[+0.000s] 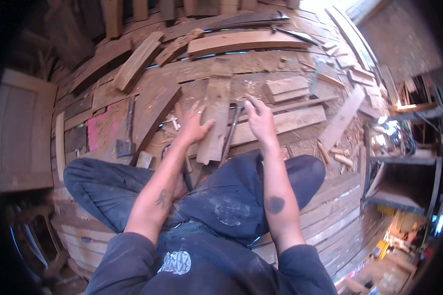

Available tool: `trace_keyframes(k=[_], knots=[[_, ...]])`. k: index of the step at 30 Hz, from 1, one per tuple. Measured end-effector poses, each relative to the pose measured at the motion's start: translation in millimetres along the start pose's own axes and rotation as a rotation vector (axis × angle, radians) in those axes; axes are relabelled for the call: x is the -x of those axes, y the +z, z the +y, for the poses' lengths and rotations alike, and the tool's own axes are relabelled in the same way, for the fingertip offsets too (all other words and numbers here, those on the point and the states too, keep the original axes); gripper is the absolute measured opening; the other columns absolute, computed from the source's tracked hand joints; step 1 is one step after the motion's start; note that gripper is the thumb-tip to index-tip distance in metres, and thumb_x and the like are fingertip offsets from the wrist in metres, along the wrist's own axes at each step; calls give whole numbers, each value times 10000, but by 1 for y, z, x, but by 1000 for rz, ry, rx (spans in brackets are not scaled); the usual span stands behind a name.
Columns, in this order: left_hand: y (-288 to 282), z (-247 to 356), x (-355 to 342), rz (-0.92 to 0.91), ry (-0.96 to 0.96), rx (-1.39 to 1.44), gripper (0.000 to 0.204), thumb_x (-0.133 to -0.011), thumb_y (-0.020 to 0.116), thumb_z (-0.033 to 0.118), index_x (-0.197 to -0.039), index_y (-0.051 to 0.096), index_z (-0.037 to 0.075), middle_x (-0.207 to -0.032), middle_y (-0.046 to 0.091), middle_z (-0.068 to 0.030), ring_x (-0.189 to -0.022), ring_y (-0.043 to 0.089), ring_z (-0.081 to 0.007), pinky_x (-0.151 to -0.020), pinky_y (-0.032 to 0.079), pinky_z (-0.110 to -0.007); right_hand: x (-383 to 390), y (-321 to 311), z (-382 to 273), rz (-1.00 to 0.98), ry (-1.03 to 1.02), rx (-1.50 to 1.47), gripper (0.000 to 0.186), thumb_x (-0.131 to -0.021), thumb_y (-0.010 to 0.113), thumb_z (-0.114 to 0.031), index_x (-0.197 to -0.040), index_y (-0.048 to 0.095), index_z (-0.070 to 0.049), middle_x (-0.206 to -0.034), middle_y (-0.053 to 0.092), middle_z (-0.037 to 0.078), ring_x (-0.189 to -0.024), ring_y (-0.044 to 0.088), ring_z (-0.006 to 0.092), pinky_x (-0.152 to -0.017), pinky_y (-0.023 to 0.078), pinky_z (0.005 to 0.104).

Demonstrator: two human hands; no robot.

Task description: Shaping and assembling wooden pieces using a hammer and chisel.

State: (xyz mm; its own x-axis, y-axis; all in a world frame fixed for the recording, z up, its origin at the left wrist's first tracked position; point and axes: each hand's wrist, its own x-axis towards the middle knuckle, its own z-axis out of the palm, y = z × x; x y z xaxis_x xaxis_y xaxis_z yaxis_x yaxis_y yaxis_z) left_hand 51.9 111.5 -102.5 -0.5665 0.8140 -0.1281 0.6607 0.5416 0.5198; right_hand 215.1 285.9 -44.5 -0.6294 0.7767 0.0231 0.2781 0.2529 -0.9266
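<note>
The seated person, seen from close by, has both bent legs (236, 196) in dark, dusty trousers resting on the plank floor (325, 221). Directly ahead of the lap lies the work board (215, 115), a flat, brown length of wood with its long axis pointing away from the body and its near end close to the knees. The left hand (194, 129) is at the board's left edge, palm down, fingers spread and not clenched; the thumb reaches over the board's face, while the other fingers extend to the left and forward. A slim, dark tool with a hammer-like head (232, 129) lies along the board's right side, head outward. The right hand (261, 123) is to the right of the board and apart from it, its fingers partly bent just beside the tool's head; from this angle it cannot be determined whether they grasp anything. Left of the left hand, a thick dark timber (155, 110) lies at a slant, with a pink sheet (102, 129) under shavings beyond its left side. Right of the right hand, a pale plank (298, 122) runs crosswise, with a short wooden block (286, 89) farther out. Beyond the board's far end, a long beam (248, 43) lies crosswise, and behind it a handsaw (253, 19).
</note>
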Motion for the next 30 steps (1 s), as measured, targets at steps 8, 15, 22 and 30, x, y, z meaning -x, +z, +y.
trace_keyframes(k=[8, 15, 22, 30], knots=[[22, 29, 50, -92, 97, 115, 913, -902, 692, 449, -1564, 285, -30, -1671, 173, -216, -1498, 287, -420, -1221, 284, -440, -3, 1, 24, -321, 395, 472, 487, -976, 592, -403, -1277, 675, -29, -1310, 636, 258, -1248, 602, 392, -1069, 465, 467], [9, 27, 40, -172, 64, -7, 997, -885, 675, 555, -1608, 224, 37, -1699, 128, -139, -1503, 288, -383, -1200, 302, -522, -2, 18, 61, -600, 624, 764, 510, -951, 623, -405, -1300, 665, -35, -1370, 620, 222, -1298, 582, 367, -1080, 454, 497], [17, 45, 44, 42, 42, -179, 848, -912, 667, 487, -1542, 363, 9, -1636, 274, -173, -1513, 236, -389, -1233, 229, -503, -26, 8, 91, -146, 700, 631, 439, -929, 627, -327, -1261, 673, -43, -1324, 649, 220, -1293, 584, 366, -1073, 450, 491], [37, 60, 36, 169, 133, -48, 730, -871, 706, 378, -1459, 464, 20, -1536, 381, -189, -1489, 265, -387, -1197, 270, -528, -80, 8, 166, 262, 467, 382, 331, -939, 618, -221, -1211, 696, -49, -1183, 711, 204, -1165, 655, 348, -1019, 487, 422]])
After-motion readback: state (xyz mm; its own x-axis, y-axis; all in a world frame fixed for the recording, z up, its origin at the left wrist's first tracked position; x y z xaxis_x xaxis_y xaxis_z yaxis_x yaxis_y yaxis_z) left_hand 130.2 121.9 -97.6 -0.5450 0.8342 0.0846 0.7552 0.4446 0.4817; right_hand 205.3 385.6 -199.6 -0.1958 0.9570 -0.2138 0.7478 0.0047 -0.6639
